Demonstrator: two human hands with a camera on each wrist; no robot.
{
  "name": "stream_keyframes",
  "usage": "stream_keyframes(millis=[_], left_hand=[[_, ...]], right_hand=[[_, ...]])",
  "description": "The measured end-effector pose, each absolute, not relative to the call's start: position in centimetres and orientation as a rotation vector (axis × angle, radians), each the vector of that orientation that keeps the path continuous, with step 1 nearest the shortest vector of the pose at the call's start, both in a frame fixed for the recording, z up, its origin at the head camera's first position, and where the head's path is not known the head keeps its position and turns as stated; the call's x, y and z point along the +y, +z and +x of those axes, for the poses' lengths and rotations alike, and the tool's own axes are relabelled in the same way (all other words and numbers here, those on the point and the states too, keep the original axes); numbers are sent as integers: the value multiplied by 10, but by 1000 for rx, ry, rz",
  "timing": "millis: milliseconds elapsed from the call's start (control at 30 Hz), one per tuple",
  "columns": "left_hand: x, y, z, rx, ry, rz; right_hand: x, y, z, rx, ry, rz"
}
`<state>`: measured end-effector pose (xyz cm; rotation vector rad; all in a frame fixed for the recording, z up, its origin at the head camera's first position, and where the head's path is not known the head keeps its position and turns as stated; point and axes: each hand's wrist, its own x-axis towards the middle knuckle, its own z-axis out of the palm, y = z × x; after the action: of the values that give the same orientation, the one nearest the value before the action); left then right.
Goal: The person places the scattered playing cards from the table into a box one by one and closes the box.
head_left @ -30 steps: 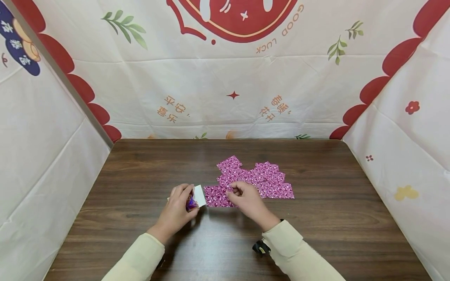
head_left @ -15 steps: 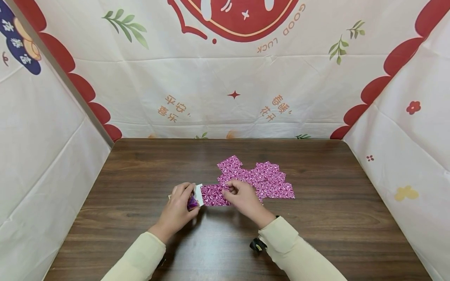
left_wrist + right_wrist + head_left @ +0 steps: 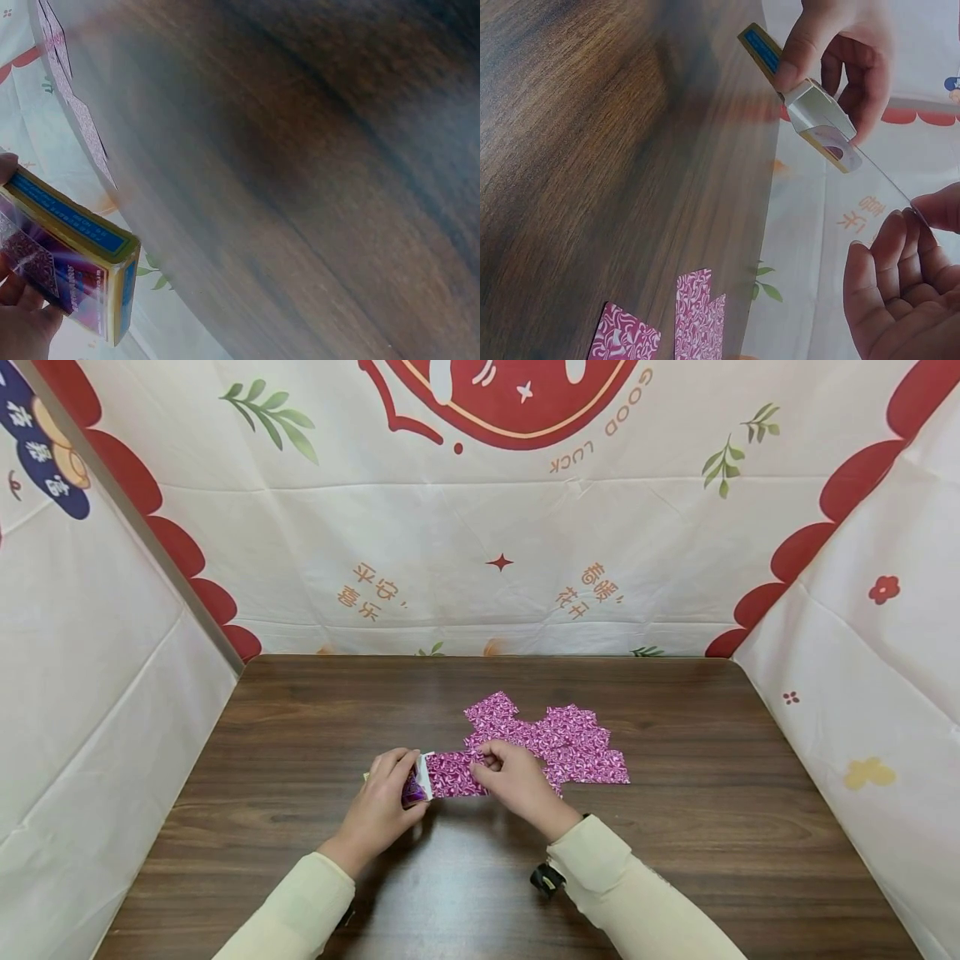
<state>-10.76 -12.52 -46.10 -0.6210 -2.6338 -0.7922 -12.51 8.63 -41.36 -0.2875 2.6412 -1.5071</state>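
My left hand (image 3: 377,807) grips a card box (image 3: 64,259), purple with gold edges and blue side strips. The box's open end, with its white flap (image 3: 427,775), faces right. My right hand (image 3: 522,783) pinches the far end of a purple-and-white patterned playing card (image 3: 456,775) between thumb and fingers. In the right wrist view the card shows edge-on as a thin line, its other end at the mouth of the box. How deep it sits inside is hidden. Overlapping playing cards (image 3: 581,747) lie face down behind and right of my right hand.
The brown wooden table (image 3: 300,710) ends at a printed white cloth wall (image 3: 442,543), with further cloth sides left and right. A dark wrist device (image 3: 547,879) hangs below my right sleeve.
My right hand has moved slightly left with the card, bringing it up to and into the box's mouth. The left hand has shifted only a little. The spread cards have stayed put.
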Motion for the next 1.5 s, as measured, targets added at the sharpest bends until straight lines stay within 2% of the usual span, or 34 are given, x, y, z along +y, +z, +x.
stream_keyframes(millis=[1500], left_hand=[[-120,-458,-107,-2664,-732,-618]], right_hand=[[61,-408,-129,2780,-1297,-388]])
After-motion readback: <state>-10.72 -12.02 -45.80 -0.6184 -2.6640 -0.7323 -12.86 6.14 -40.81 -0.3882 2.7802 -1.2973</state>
